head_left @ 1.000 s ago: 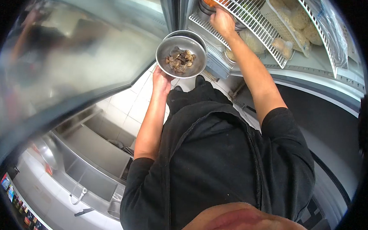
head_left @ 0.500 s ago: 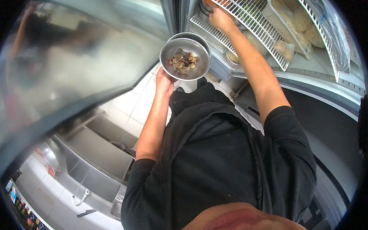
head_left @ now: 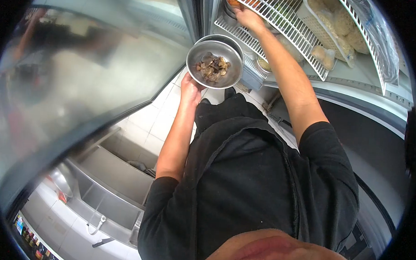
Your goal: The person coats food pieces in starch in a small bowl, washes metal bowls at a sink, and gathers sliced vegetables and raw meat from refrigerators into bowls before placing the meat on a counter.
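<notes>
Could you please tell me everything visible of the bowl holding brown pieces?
The bowl is round and silvery, apparently metal, its open top facing the camera. Brown pieces lie in its bottom, leaving the upper wall bare. The left hand holds it from the near side, before an open fridge; another metallic-looking vessel shows behind its far rim.

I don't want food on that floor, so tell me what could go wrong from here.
1. Only the left hand supports the front steel bowl, so the bowl could tip and spill its brown pieces onto the floor tiles.
2. The right hand is at a metal container of orange food close to a wire shelf; it might snag there.
3. The open glass door could bump the bowl if it swings.
</notes>
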A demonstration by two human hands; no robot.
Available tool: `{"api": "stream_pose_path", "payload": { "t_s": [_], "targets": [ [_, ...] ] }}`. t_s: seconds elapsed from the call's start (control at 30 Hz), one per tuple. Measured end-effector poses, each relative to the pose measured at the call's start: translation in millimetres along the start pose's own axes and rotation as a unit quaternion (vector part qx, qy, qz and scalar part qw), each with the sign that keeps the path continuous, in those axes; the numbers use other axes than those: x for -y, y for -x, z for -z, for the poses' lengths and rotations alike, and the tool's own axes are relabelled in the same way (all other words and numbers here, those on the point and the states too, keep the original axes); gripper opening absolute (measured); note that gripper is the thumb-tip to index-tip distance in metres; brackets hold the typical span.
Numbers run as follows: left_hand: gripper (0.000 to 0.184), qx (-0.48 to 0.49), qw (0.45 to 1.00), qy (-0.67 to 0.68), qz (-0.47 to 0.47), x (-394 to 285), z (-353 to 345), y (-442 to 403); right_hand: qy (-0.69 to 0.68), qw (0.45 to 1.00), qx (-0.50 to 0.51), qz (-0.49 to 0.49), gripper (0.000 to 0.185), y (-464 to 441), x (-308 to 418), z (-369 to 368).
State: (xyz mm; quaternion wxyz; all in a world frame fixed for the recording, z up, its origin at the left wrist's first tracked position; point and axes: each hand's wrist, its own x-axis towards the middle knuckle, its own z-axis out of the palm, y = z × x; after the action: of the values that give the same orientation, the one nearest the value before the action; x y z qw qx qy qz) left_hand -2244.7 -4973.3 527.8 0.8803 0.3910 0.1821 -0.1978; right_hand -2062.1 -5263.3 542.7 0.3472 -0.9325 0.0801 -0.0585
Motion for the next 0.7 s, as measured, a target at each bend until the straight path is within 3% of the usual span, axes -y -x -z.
{"api": "stream_pose_path", "payload": {
  "t_s": [0.07,0.13,0.17,0.2,0.3,0.33,0.47,0.57,0.7],
  "targets": [
    [0.029,-0.006,1.0,0.007,0.007,-4.1,-5.5,4.7,-0.089,0.989,0.045,-0.111,0.035,20.8,57.2,21.1],
    [0.029,-0.011,1.0,-0.003,0.023,-5.0,-5.1,4.7,-0.254,0.954,0.033,-0.154,0.034,16.9,41.5,10.3],
    [0.029,-0.014,0.999,-0.007,0.029,-6.8,-5.0,7.2,-0.333,0.926,0.027,-0.173,0.034,14.5,32.2,4.1],
    [0.029,-0.012,1.0,-0.009,0.024,-7.2,-5.0,7.5,-0.402,0.909,0.025,-0.11,0.033,10.0,10.2,-2.7],
    [0.027,-0.009,1.0,-0.017,0.016,-10.1,-8.8,12.3,-0.456,0.878,-0.035,-0.144,0.029,-1.1,2.0,-13.9],
    [0.027,-0.01,1.0,-0.018,0.017,-11.2,-10.5,12.5,-0.471,0.869,-0.016,-0.153,0.027,13.2,35.0,6.5],
    [0.026,-0.009,1.0,-0.003,0.015,-9.9,-8.6,8.3,-0.51,0.842,-0.138,-0.112,0.023,58.8,62.6,10.6],
    [0.025,-0.008,1.0,-0.011,0.014,-12.5,-10.7,0.3,-0.531,0.836,-0.086,-0.107,0.023,82.3,60.9,10.6],
    [0.025,-0.014,0.999,-0.009,0.029,-15.1,-7.5,0.7,-0.465,0.881,-0.03,-0.079,0.024,133.5,91.3,21.0]
  ]
}}
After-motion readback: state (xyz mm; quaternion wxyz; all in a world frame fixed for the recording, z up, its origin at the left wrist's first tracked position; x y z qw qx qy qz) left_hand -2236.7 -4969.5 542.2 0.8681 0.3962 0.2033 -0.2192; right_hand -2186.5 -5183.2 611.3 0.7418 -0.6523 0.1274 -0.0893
